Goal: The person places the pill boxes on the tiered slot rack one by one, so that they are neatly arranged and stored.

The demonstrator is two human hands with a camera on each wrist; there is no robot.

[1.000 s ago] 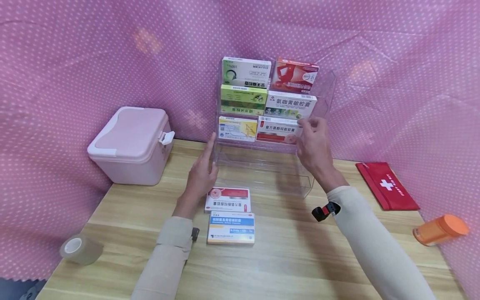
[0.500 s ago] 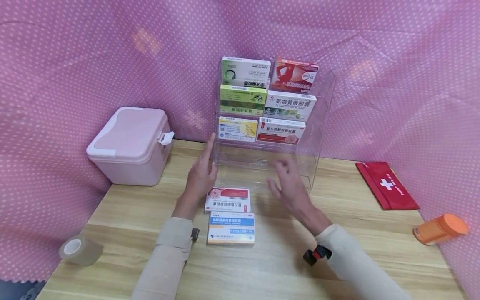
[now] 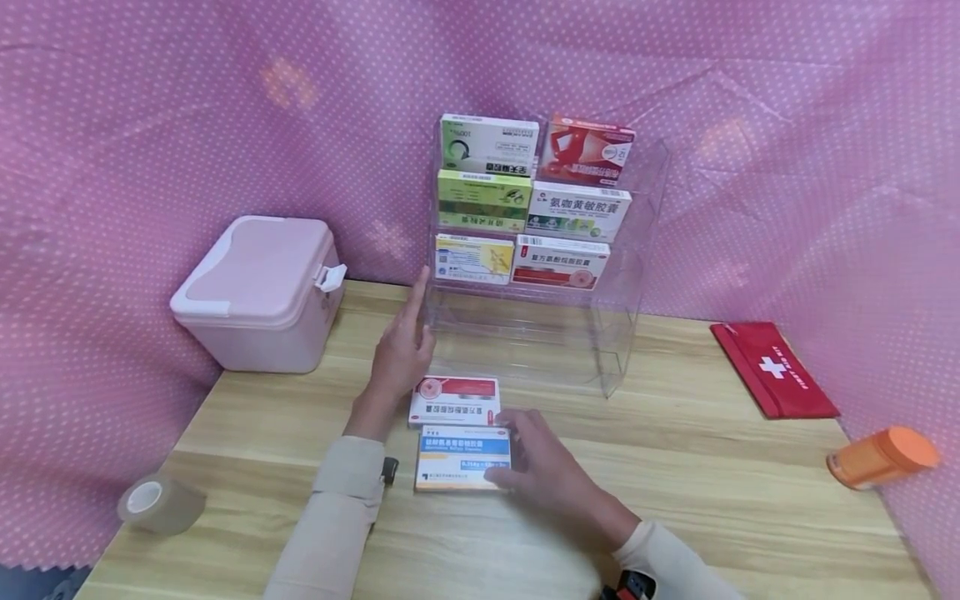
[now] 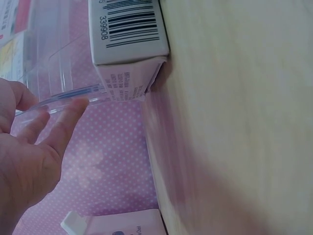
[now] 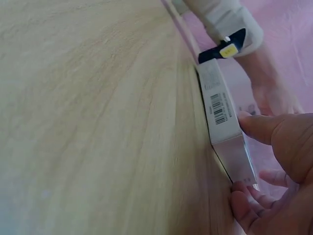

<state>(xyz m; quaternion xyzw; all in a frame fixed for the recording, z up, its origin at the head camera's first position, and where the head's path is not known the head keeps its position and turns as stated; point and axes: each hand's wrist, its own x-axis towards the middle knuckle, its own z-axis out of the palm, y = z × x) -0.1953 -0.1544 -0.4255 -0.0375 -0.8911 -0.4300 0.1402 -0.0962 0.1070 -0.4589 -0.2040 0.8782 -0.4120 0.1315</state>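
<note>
In the head view my left hand (image 3: 397, 354) is at the left side of a clear tiered display rack (image 3: 525, 337). Seen from the left wrist, the rack's side edge (image 4: 73, 93) passes between thumb and fingers. My right hand (image 3: 551, 462) holds the right end of a blue-and-white medicine box (image 3: 450, 479) lying flat on the table, thumb at its near side, fingers at the far corner. The right wrist view shows the thumb (image 5: 261, 127) touching this box (image 5: 220, 105). Just beyond it lies a red-and-white medicine box (image 3: 453, 404).
The rack's upper tiers bear several medicine boxes, including a green one (image 3: 483, 202) and a red one (image 3: 588, 150). A pink lidded case (image 3: 258, 287) and tape roll (image 3: 161, 502) stand left. A red first aid pouch (image 3: 772, 367) and orange bottle (image 3: 881, 458) lie right.
My right hand has left the red-and-white box on the rack's third tier and come down toward me to the blue-and-white box on the table. The left hand has stayed at the rack.
</note>
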